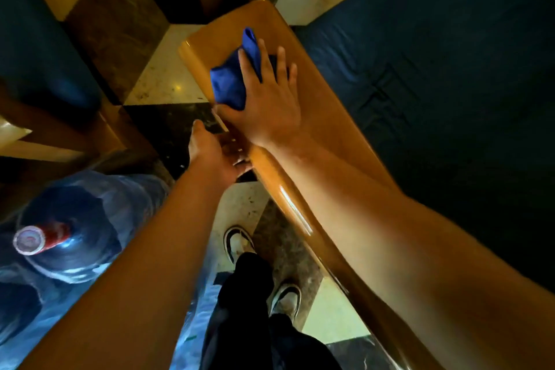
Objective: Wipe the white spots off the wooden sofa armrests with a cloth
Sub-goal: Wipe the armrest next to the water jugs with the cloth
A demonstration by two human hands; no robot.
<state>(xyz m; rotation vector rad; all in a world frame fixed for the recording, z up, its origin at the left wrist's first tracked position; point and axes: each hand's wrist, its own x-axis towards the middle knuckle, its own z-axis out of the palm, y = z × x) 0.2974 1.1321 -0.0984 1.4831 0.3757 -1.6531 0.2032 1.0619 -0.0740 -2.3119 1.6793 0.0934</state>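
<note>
While your right arm reaches forward along the wooden armrest [315, 90], your right hand [267, 105] lies palm-down on its top surface with the fingers [280, 64] spread and nearly straight, pressing a bunched blue cloth [231, 78] against the wood; the cloth sits near the far, rounded end of the armrest, part of it under your palm and part bulging out toward the left edge and beyond your fingertips. Your grip on that side is loose and flat, fingers apart, not curled round the cloth. Your left arm comes up from the lower left, and your left hand [210, 153] meets the near left edge of the same armrest, just below your right wrist; its fingers go down over the glossy side where you cannot see them clearly, so you cannot tell whether that grip is closed on the edge or only resting there. You have one cloth and one armrest in play, with two hands on it. A dark blue sofa cushion [435, 69] lies to the right of the armrest. To the lower left stands one large water bottle [69, 228] with a red-and-white cap, and your two shoes [240, 243] rest on the checkered floor [162, 78] beside the armrest.
</note>
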